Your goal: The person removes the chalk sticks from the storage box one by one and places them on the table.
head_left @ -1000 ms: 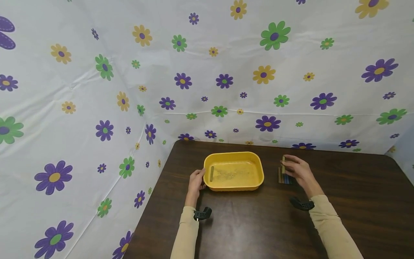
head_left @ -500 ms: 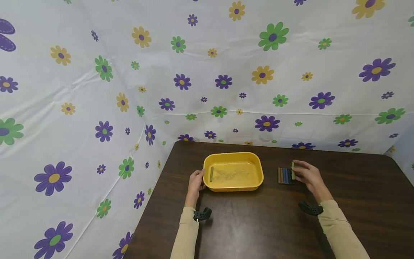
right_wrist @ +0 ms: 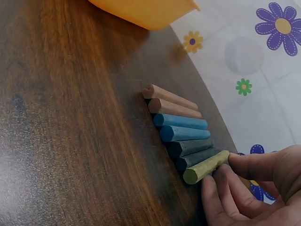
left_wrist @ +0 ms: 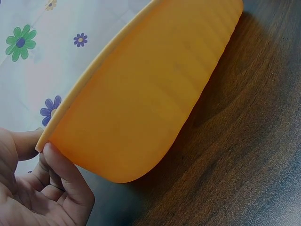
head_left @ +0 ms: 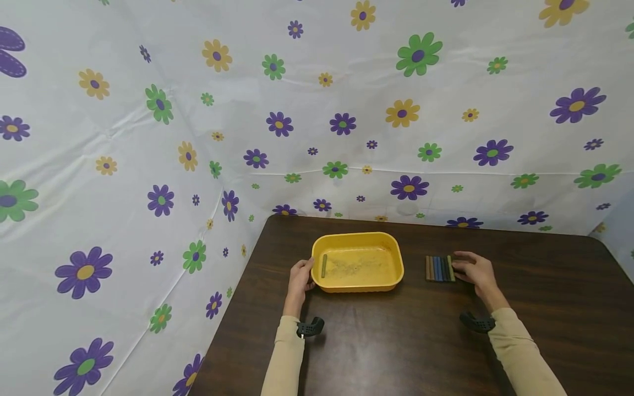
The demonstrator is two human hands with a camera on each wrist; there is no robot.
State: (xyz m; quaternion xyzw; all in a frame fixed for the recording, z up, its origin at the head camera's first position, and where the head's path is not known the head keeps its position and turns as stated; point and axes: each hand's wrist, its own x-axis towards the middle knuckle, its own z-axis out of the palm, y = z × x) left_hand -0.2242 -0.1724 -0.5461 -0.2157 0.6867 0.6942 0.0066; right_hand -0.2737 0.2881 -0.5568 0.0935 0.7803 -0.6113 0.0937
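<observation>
In the head view a yellow plastic tub (head_left: 356, 288) stands on the dark table, one olive-green chalk stick (head_left: 324, 265) lying inside near its left end. My left hand (head_left: 298, 279) pinches the tub's left rim between thumb and fingers. To the right of the tub lies a row of chalk sticks, side by side: two brown ones (right_wrist: 175, 110), two blue ones (right_wrist: 188, 133) and two dark ones (right_wrist: 190, 148). A yellow-green chalk stick (right_wrist: 207, 167) lies at the row's right end. My right hand (head_left: 475, 272) holds it with thumb at the far end and fingers alongside.
The brown wood-grain table (head_left: 376, 341) meets a white flower-print sheet (head_left: 317, 110) at the back and left. Dark wrist-worn devices sit at both cuffs, the left one (head_left: 310, 327) and the right one (head_left: 477, 323).
My right hand has carried the yellow-green chalk stick rightward across the row and lowered it beside the dark ones. The left hand and the tub have stayed in place.
</observation>
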